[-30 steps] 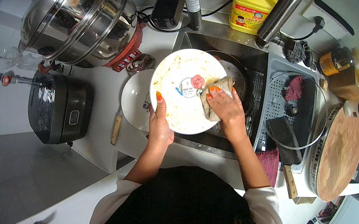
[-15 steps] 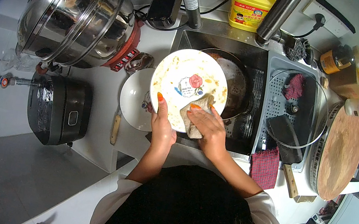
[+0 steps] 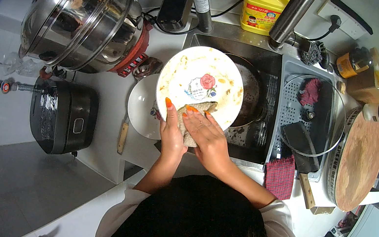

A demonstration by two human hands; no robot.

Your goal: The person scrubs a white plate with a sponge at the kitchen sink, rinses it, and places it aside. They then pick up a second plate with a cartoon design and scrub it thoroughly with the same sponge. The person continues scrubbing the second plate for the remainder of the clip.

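A white plate (image 3: pixel 193 64) with a rose print and brown food smears is held up over the left edge of the sink (image 3: pixel 206 41). Its near-left rim is gripped by my left hand (image 3: pixel 173 133), thumb on top. My right hand (image 3: pixel 208 141) presses a tan cloth (image 3: pixel 188 140) onto the plate's near part, close to my left thumb. Partly covered by the plate, a dark pan (image 3: pixel 248 93) lies in the sink. Left of the plate, a white bowl (image 3: pixel 141 108) rests on the counter, partly hidden.
A drainer basket (image 3: pixel 278 122) on the right carries a glass lid, a cleaver (image 3: pixel 301 146) and a red cloth (image 3: pixel 310 91). Beyond it stands a round wooden board (image 3: pixel 361 160). A steamer pot (image 3: pixel 74 16) and a black cooker (image 3: pixel 63 118) stand left. A yellow jug (image 3: pixel 262 6) is behind the sink.
My right hand has slid the cloth left across the plate toward my left thumb. The plate has shifted slightly left and up.
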